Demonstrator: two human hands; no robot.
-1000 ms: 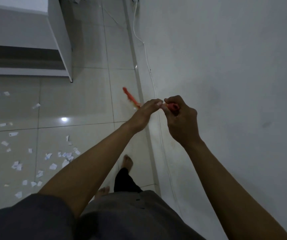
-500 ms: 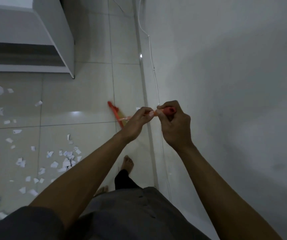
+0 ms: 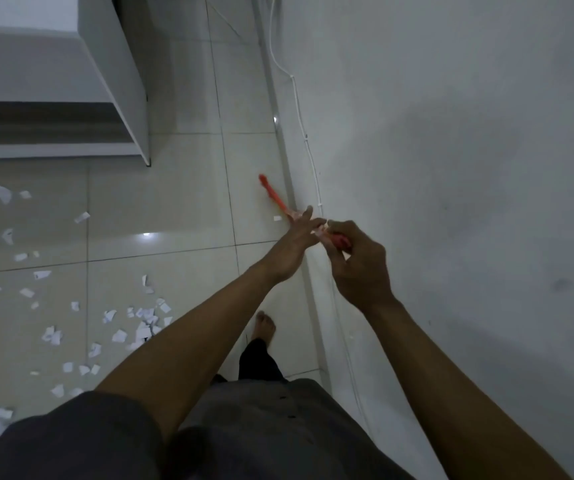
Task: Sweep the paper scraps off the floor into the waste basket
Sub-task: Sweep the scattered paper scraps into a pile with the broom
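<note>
Head view, looking down a pale tiled floor (image 3: 174,209) that meets a grey wall (image 3: 452,133) on the right. A white cable (image 3: 299,109) runs along the foot of the wall. A white cabinet (image 3: 116,74) stands at upper left. Paper scraps (image 3: 140,320) lie scattered over the left tiles, well apart from the hands; a single scrap (image 3: 277,218) lies just beside the stick. A bare foot (image 3: 265,325) is planted near the wall. Both forearms cross the lower floor and hide part of it. The right hand (image 3: 358,265) curls its fingers (image 3: 348,230) round the near end of an orange-red stick (image 3: 273,195), which slants away toward the floor. The left hand (image 3: 292,247) keeps its fingers (image 3: 308,216) nearly straight, touching the stick's shaft.
</note>
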